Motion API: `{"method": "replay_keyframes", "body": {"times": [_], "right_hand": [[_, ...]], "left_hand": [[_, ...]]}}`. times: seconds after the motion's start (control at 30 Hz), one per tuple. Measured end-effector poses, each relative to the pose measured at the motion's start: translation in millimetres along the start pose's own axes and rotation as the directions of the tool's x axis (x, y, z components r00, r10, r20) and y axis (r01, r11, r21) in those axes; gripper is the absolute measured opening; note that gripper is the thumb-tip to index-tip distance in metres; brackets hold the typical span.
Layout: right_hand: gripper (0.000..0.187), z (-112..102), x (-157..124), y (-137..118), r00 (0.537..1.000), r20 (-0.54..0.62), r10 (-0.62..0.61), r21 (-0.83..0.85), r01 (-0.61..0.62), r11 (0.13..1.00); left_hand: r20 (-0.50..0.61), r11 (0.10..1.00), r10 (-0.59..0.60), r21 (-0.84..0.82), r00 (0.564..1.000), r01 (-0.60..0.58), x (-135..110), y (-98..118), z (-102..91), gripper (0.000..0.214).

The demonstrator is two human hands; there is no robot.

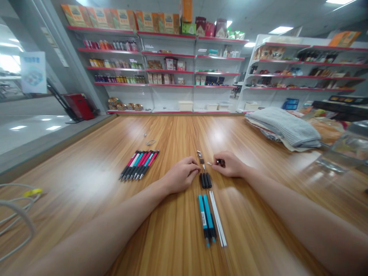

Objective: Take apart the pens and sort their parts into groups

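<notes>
My left hand [182,174] rests on the table with thumb and fingers pressed together, its fingertips beside a few small pen parts [202,159]; anything in the pinch is too small to make out. Across from it my right hand [230,164] is curled closed, with a small dark thing [220,163] showing inside the fingers. A little white piece [209,163] lies by those fingertips. Below the hands are several black pen grips [205,180] side by side. Nearer to me lie two blue pen barrels [207,216], parallel to thin white refills [218,218].
A row of assembled pens [139,165] lies to the left, with a small ring [150,142] behind it. White cable [17,218] loops at the left edge. Folded striped cloth [283,124] and a clear container [345,147] stand at the right. Stocked shelves [169,71] line the back.
</notes>
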State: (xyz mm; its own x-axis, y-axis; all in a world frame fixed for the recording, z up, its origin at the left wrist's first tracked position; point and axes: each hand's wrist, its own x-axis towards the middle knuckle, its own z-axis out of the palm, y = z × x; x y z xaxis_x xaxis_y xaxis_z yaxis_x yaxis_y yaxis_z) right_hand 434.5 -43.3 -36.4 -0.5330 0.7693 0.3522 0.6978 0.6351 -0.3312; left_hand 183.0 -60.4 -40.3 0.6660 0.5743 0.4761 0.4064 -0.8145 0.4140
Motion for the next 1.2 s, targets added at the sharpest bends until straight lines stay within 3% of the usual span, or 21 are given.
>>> {"method": "replay_keyframes", "body": {"times": [0.1,0.3,1.2], "right_hand": [[0.015,-0.6,0.4,3.0,0.999,0.047,0.015,0.114,-0.020,0.993],[0.023,6.1,4.7,2.9,0.989,-0.106,0.106,0.109,-0.095,0.990],[0.019,6.4,3.7,-11.6,1.000,0.007,0.007,0.109,-0.007,0.994]], "left_hand": [[0.000,1.000,0.010,-0.004,1.000,-0.010,0.4,-2.5,-0.1,0.025],[0.021,1.000,0.018,0.017,1.000,-0.018,-0.2,-1.9,-1.2,0.026],[0.088,0.997,0.056,0.057,0.995,-0.061,0.3,-0.8,-3.1,0.030]]}}
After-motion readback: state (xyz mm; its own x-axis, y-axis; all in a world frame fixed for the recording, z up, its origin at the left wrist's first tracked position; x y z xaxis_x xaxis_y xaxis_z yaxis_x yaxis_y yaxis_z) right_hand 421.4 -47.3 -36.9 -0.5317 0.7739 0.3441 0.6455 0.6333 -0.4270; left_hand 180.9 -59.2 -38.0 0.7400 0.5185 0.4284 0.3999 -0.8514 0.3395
